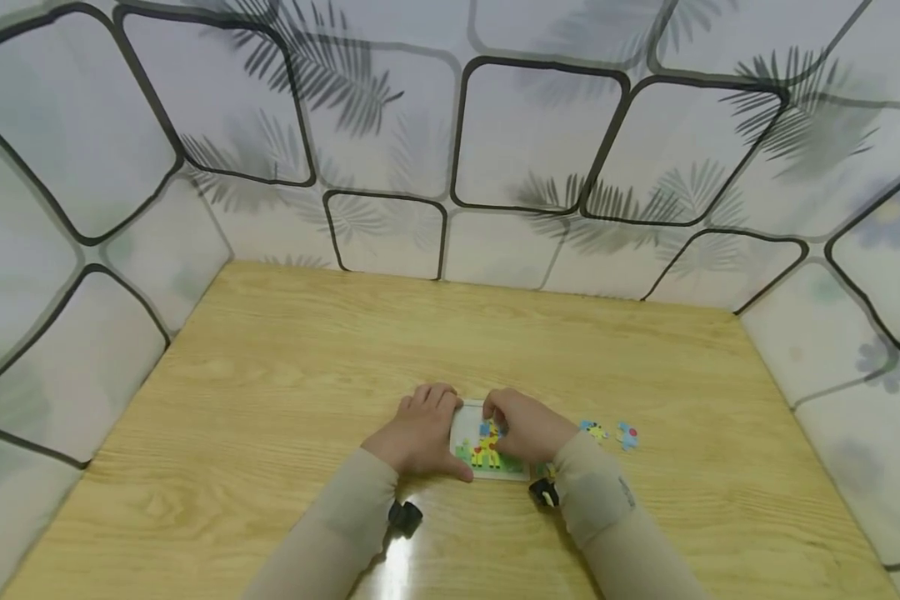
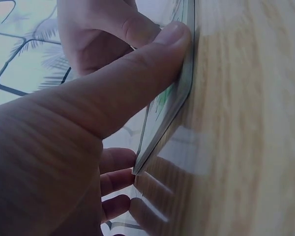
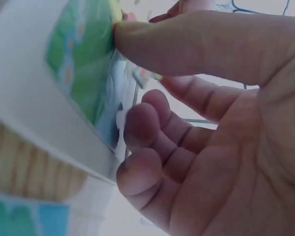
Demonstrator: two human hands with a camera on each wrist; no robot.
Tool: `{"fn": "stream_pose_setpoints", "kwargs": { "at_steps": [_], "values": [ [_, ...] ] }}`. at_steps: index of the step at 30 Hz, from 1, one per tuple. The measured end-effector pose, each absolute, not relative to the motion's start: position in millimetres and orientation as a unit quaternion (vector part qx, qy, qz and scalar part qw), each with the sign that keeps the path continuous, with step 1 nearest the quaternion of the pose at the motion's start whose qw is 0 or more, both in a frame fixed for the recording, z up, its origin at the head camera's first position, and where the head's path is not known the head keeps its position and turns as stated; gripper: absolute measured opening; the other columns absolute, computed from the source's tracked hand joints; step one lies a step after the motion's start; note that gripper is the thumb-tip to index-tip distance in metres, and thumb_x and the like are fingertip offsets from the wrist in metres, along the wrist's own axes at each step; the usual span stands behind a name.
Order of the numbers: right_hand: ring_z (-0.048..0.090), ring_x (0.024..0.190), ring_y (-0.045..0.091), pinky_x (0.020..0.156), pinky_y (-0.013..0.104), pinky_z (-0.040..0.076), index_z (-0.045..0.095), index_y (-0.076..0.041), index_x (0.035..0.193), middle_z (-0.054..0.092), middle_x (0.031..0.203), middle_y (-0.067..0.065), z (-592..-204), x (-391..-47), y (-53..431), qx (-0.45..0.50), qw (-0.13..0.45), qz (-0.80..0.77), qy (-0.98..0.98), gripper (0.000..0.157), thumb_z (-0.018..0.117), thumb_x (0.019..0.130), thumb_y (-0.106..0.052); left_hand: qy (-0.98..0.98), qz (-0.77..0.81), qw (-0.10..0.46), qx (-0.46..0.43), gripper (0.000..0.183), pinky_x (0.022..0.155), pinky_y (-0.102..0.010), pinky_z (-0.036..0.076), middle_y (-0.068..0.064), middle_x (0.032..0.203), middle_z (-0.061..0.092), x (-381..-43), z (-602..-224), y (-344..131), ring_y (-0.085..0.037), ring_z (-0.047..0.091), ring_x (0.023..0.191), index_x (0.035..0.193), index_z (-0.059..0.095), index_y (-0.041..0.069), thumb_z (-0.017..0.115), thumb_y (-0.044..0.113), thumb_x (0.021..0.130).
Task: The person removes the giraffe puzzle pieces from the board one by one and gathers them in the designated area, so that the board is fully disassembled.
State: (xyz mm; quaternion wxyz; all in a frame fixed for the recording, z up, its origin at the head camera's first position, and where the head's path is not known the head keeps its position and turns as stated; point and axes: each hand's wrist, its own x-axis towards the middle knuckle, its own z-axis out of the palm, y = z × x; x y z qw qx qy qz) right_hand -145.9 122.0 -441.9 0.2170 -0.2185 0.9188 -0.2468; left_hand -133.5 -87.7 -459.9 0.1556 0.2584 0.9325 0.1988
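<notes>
1. Fingers (image 3: 140, 169) of the right hand (image 1: 528, 427) are drawn narrow: thumb and forefinger appear to pinch a small puzzle piece (image 3: 143, 75), mostly hidden, at the upper middle of the right wrist view; the others curl loosely beside them.
2. Spread wide, the left hand (image 1: 420, 433) braces the puzzle board (image 1: 465, 427), its thumb pressing the near edge and other fingertips touching near a corner, lower middle of the left wrist view.
3. That board lies low in the middle of the head view, between both hands, bearing a yellow giraffe picture (image 1: 485, 454). If the left thumb eased off, a push from the right could slide the board along the smooth bench (image 1: 307, 350).
4. Because the right hand covers the board's right part, the piece could be seated turned or off its place; a dragging thumb might lift its neighbours.
5. Right of that wrist, two loose pieces lie apart: a blue-and-yellow piece (image 1: 594, 430) and a blue piece with a red spot (image 1: 628, 435). A careless sweep of the sleeve (image 1: 596, 496) could scatter them.
</notes>
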Motion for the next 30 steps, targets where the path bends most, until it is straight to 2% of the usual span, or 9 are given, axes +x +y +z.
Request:
{"fn": "stream_pose_setpoints", "kwargs": {
  "at_steps": [4,9,15,20,24,27,30],
  "values": [
    [0.053,0.081,0.015,0.074,0.036,0.046,0.055,-0.014,0.101,0.055,0.091,-0.001,-442,-144,126,-0.225,0.211,-0.267,0.913,0.029,0.076,0.085,-0.002,0.932,0.201,0.159,0.257,0.103,0.106,-0.047,0.033,-0.009,0.144,0.04,-134,-459,-87,-0.031,0.033,0.135,0.141,0.043,0.007,0.085,0.064,0.067],
    [0.057,0.075,0.013,0.066,0.033,0.049,0.056,-0.018,0.098,0.061,0.086,-0.003,-441,-142,138,-0.237,0.191,-0.289,0.907,0.02,0.071,0.091,-0.006,0.932,0.204,0.161,0.254,0.103,0.107,-0.048,0.033,-0.009,0.143,0.04,-135,-458,-86,-0.031,0.033,0.134,0.14,0.043,0.007,0.086,0.064,0.065],
    [0.063,0.088,0.011,0.076,0.034,0.053,0.063,-0.018,0.107,0.067,0.095,-0.005,-437,-141,158,-0.239,0.18,-0.335,0.894,0.014,0.07,0.095,-0.013,0.932,0.206,0.166,0.25,0.105,0.108,-0.047,0.032,-0.008,0.144,0.039,-135,-456,-86,-0.031,0.032,0.135,0.142,0.042,0.007,0.086,0.064,0.065],
    [0.063,0.089,0.012,0.076,0.034,0.053,0.067,-0.018,0.111,0.067,0.097,-0.005,-426,-141,186,-0.21,0.171,-0.35,0.897,0.014,0.068,0.097,-0.016,0.929,0.208,0.172,0.253,0.106,0.109,-0.048,0.031,-0.009,0.146,0.038,-134,-455,-85,-0.032,0.031,0.137,0.144,0.04,0.007,0.085,0.064,0.066],
    [0.064,0.087,0.014,0.078,0.037,0.052,0.071,-0.018,0.11,0.068,0.095,-0.006,-422,-141,211,-0.184,0.192,-0.333,0.905,0.013,0.067,0.098,-0.019,0.929,0.204,0.174,0.256,0.107,0.109,-0.048,0.03,-0.01,0.148,0.036,-134,-457,-87,-0.032,0.029,0.137,0.145,0.039,0.006,0.085,0.064,0.067],
    [0.065,0.086,0.015,0.079,0.039,0.052,0.072,-0.015,0.11,0.07,0.094,-0.006,-421,-140,225,-0.177,0.232,-0.329,0.898,0.015,0.065,0.098,-0.018,0.929,0.203,0.175,0.256,0.108,0.11,-0.049,0.03,-0.01,0.149,0.035,-134,-457,-87,-0.032,0.029,0.138,0.146,0.039,0.005,0.085,0.064,0.067],
    [0.064,0.084,0.017,0.081,0.042,0.051,0.074,-0.013,0.106,0.07,0.086,-0.002,-419,-137,235,-0.156,0.271,-0.325,0.892,0.013,0.068,0.095,-0.014,0.928,0.206,0.176,0.256,0.108,0.11,-0.049,0.029,-0.01,0.149,0.036,-134,-457,-87,-0.032,0.029,0.138,0.146,0.039,0.005,0.085,0.063,0.067]
  ]
}}
